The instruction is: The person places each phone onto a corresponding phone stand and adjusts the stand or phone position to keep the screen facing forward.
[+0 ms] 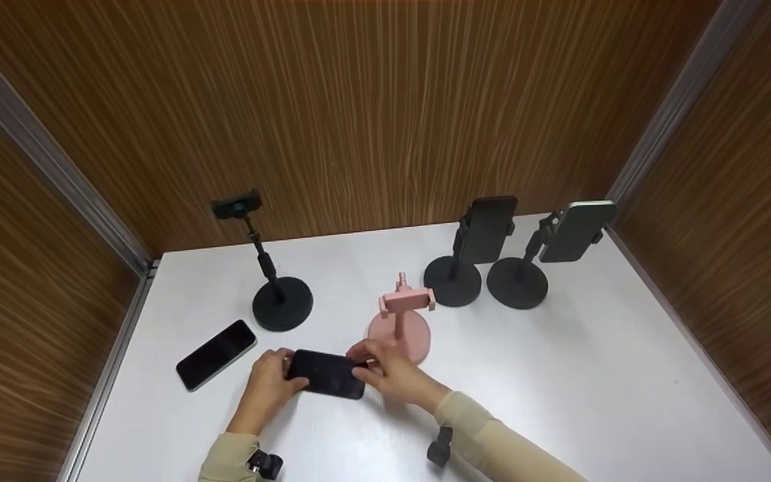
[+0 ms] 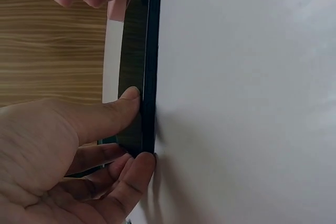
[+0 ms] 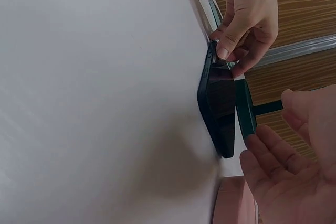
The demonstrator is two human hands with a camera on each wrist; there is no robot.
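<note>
A dark smartphone (image 1: 327,373) lies sideways, screen up, low over the white table in front of the pink phone stand (image 1: 407,302). My left hand (image 1: 272,381) pinches its left end. In the left wrist view the thumb (image 2: 130,100) presses on the screen side, with the fingers at the phone's end and edge. At the other end is my right hand (image 1: 385,375). The right wrist view shows that hand's fingers (image 3: 270,148) loosely extended beside the phone (image 3: 220,98), with a gap between thumb and fingers and nothing held.
Another phone (image 1: 217,355) lies on the table (image 1: 559,402) at the left. Behind it stands a black phone stand (image 1: 282,304) with a bare holder. At the back right, two black stands hold a dark phone (image 1: 489,231) and a light-edged phone (image 1: 578,231). Wood-grain panels (image 1: 359,120) enclose the table.
</note>
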